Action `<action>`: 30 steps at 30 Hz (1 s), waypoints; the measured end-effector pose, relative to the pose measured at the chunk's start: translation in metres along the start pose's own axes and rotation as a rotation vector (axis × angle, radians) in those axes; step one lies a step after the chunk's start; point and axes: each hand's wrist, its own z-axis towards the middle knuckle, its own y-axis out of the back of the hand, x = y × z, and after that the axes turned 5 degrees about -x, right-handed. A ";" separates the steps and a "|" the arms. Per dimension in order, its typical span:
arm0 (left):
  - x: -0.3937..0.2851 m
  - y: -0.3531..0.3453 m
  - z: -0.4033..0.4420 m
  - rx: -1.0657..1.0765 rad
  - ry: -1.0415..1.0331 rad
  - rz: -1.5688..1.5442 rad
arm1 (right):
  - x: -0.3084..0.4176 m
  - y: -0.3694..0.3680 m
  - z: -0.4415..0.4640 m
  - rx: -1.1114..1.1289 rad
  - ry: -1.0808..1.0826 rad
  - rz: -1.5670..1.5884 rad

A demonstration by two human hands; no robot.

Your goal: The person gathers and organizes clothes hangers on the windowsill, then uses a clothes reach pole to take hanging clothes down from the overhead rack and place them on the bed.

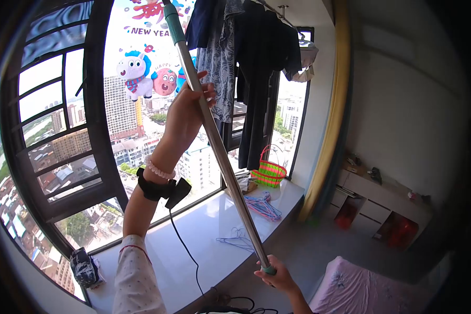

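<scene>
A long silver metal pole (pixel 224 162) with teal sleeves at its ends slants across the view, its upper end running out at the top edge. My left hand (pixel 187 107) is closed round the upper part of the pole, with a beaded bracelet and a black strap on the wrist. Lower right, my right hand (pixel 278 276) grips the pole's bottom end at the teal cap. Behind the pole's upper part, dark clothes (pixel 264 44) and a grey patterned garment (pixel 222 73) hang by the window. What the pole's top end touches is out of view.
On the white window ledge (pixel 167 256) lie several hangers (pixel 264 205), a green and red basket (pixel 269 174) and a dark folded bundle (pixel 85 267). A black cable (pixel 186 246) trails from my left wrist. A bed with a pink cover (pixel 356 288) and a low cabinet (pixel 377 196) stand right.
</scene>
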 end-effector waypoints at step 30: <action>0.092 0.064 0.367 0.248 -0.012 0.605 | 0.228 0.013 0.388 -0.234 0.720 0.169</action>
